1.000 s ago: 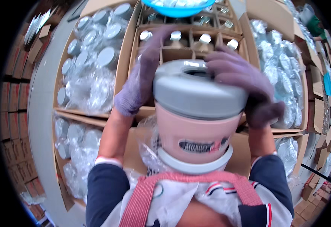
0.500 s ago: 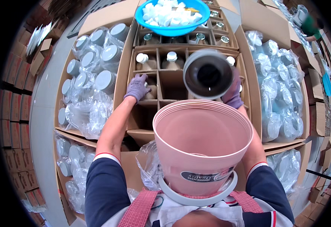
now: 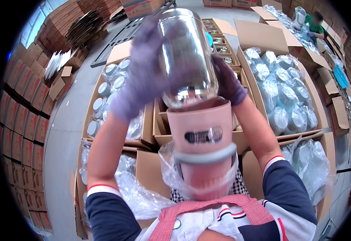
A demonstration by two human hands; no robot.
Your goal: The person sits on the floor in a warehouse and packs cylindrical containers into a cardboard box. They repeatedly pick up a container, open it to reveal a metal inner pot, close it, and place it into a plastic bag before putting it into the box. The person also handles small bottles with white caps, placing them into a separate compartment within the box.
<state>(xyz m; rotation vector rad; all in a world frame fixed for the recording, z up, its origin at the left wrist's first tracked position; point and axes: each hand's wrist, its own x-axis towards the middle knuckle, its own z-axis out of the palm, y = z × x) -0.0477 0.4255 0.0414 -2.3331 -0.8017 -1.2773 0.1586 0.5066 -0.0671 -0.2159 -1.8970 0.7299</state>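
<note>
A shiny silver cylindrical flask liner [image 3: 189,56] is raised in front of me, tilted, its lower end over the mouth of a pink plastic flask body [image 3: 199,124]. My left hand [image 3: 143,72], in a purple glove and smeared by motion, is against the liner's left side. My right hand [image 3: 231,80], also gloved, grips its lower right side; some of those fingers are hidden behind it. The pink body stands close to my chest, with a grey band [image 3: 205,154] around it and clear plastic film [image 3: 169,168] at its lower part.
Open cartons of film-wrapped grey-lidded containers stand left [image 3: 111,92] and right [image 3: 284,88]. Behind the liner, a divided carton [image 3: 239,76] is partly hidden, as is a blue basin [image 3: 210,40]. Stacked cartons [image 3: 27,116] line the left. A co-worker in green [image 3: 315,30] is far right.
My left hand has left the divided carton and risen to the silver liner. My right hand has come up too. The view has tilted upward, and the pink body appears lower and narrower.
</note>
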